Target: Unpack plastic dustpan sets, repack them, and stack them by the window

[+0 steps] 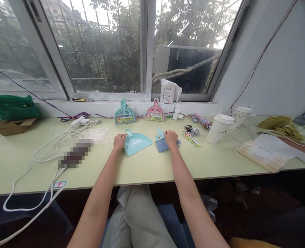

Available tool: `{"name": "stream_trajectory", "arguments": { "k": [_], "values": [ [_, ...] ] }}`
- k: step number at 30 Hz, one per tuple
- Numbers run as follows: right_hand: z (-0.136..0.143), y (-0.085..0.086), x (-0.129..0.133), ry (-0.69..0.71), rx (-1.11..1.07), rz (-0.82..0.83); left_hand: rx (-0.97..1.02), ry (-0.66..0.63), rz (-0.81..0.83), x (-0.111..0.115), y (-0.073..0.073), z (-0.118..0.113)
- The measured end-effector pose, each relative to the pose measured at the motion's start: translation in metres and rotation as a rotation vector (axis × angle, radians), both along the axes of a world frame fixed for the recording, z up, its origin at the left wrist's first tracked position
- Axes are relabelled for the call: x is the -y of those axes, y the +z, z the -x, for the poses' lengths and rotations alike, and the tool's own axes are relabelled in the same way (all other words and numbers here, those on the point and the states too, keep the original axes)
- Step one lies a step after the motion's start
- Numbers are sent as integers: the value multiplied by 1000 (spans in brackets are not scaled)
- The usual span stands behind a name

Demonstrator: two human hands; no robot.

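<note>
A light-blue dustpan (138, 142) lies on the pale green table, its handle pointing toward the window. My left hand (119, 142) grips the dustpan's left edge with closed fingers. To the right, a small hand brush (162, 144) with blue-grey bristles rests on the tabletop. My right hand (170, 137) is closed over the brush's right side, hiding part of it. A gap of bare table separates dustpan and brush. Against the wall behind them stand a packaged teal dustpan set (124, 112) and a packaged pink dustpan set (155, 111).
White cables (39, 160) and a clear plastic bag (97, 135) lie to the left. Right of the brush are keys (191, 130), a label card (191, 140) and a white paper cup (219, 129). A paper bag (266, 151) sits near the table's right front edge.
</note>
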State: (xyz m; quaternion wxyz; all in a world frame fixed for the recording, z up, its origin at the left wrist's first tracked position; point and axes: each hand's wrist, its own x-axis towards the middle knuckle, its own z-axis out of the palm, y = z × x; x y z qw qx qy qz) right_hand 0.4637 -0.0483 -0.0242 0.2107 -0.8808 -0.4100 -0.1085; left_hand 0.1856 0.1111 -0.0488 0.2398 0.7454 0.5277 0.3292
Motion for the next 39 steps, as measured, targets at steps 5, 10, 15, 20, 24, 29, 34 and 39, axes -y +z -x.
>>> {"name": "stream_trajectory", "arguments": {
  "k": [5,10,15,20,24,29,34,39],
  "values": [
    [16,-8,-9,24,84,180,116,20,-3,-8,-3,0],
    [21,-5,-13,23,71,218,58,-52,-38,-13,-7,-6],
    [27,-3,-15,28,14,244,49,-31,-52,-16,-7,-7],
    [31,-6,-19,29,19,228,68,-43,-45,-19,-8,-5],
    [33,-10,-19,25,25,215,72,-51,-53,-19,-8,-3],
    [38,-9,-15,26,51,189,55,-40,-94,-14,-6,1],
    [38,-9,-17,26,24,200,53,-57,-67,-11,-7,5],
    [39,-10,-20,73,0,225,47,-65,-69,-8,-7,4]
  ]
}}
